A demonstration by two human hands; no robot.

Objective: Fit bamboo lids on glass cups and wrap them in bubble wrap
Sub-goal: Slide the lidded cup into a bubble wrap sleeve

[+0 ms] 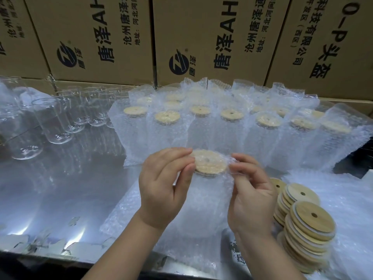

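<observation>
Glass cup (pixel 203 199) standing upright at centre, sheathed in bubble wrap (pixel 199 223), its bamboo lid (pixel 210 163) showing through the film on top. The cup is sitting between the two hands. Left hand (pixel 161 190) is pinching the wrap against the lid's left rim with thumb and curled fingers. Right hand (pixel 252 197) is pinching a fold of wrap at the lid's right rim. Loose bamboo lids (pixel 308 225) are lying stacked just right of the right wrist, on more bubble sheeting (pixel 351 199). Wrapped cups (pixel 232 126) are standing in rows behind. Bare glass cups (pixel 58 120) are standing far left on the steel table (pixel 60 188). Printed cardboard cartons (pixel 101 37) are lining the back.
</observation>
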